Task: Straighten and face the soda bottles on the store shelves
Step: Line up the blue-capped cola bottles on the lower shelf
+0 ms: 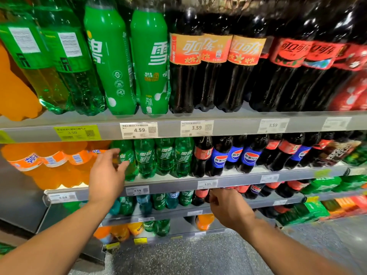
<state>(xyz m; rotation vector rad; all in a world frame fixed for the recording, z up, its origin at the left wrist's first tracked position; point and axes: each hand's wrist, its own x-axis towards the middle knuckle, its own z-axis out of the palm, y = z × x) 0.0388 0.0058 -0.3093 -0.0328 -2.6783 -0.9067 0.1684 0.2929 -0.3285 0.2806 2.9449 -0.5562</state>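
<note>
Left hand [108, 175] is at the end green bottle [127, 157], just above the middle shelf rail [178, 184]: turn it by the waist till the label faces out, keeping the base flat. The bottle sits in the fork between your thumb and half-curled fingers [115, 152], but I cannot tell if you are gripping it. Right hand [228, 205] is just below the rail, fingers curled beside a red-labelled cola bottle [201, 195]; hold unclear.
</note>
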